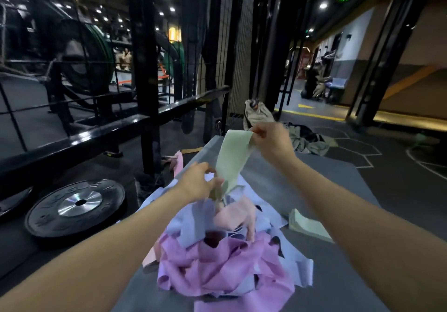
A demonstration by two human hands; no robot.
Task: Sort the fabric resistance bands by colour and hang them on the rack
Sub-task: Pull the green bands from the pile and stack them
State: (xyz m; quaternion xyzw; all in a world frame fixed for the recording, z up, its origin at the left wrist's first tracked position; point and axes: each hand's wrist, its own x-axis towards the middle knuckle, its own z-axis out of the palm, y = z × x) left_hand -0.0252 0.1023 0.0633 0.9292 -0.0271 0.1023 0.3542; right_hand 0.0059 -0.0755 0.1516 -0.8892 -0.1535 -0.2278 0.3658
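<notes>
Gym floor, grey desk: your right hand and left hand both pinch the green band, lifting it off the mixed pile. Sorting step; next, likely lay it on the green stack.

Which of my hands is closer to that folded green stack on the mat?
Right. Your right hand is raised above and beyond the folded green stack, pinching the green band; your left hand grips its lower end, farther left.

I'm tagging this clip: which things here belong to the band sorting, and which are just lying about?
Job:
green band, held by left hand and right hand
mixed band pile
folded green bands

Lying about:
weight plate
heap of clothes
</notes>
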